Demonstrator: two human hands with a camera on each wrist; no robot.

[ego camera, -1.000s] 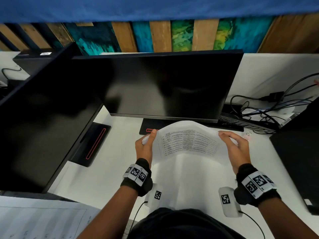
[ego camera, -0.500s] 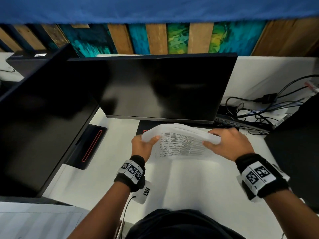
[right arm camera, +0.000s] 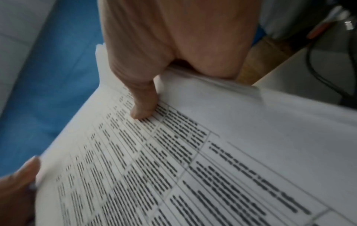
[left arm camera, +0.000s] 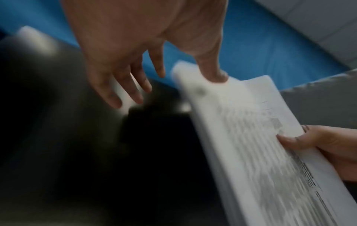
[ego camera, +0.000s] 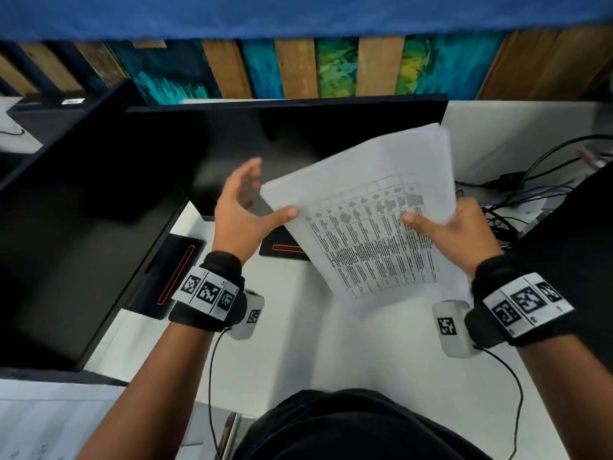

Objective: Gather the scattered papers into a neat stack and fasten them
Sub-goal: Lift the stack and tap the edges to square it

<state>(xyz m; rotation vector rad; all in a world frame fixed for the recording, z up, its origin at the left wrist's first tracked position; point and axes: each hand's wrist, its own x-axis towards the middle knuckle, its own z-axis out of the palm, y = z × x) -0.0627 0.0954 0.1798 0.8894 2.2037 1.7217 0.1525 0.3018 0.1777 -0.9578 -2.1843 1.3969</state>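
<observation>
A stack of white papers [ego camera: 365, 220] with a printed table on top is held above the white desk [ego camera: 331, 353], tilted with its far end up in front of the monitor. My right hand [ego camera: 454, 230] grips its right edge, thumb [right arm camera: 142, 99] pressed on the top sheet and fingers hidden underneath. My left hand [ego camera: 243, 207] is at the stack's left edge with fingers [left arm camera: 115, 85] straight and spread, only the thumb touching the edge. The left wrist view shows the stack [left arm camera: 251, 137] edge-on and blurred. The printed sheet [right arm camera: 193, 152] fills the right wrist view.
A black monitor [ego camera: 282, 144] stands just behind the stack, its base [ego camera: 282, 249] on the desk. A second dark monitor [ego camera: 66, 227] is at the left. Tangled cables [ego camera: 530, 194] lie at the back right. More paper [ego camera: 49, 419] lies at the lower left.
The stack came up from low over the desk and swung so its far end points up and right. My left hand released its pinch and opened, with only the thumb touching the edge.
</observation>
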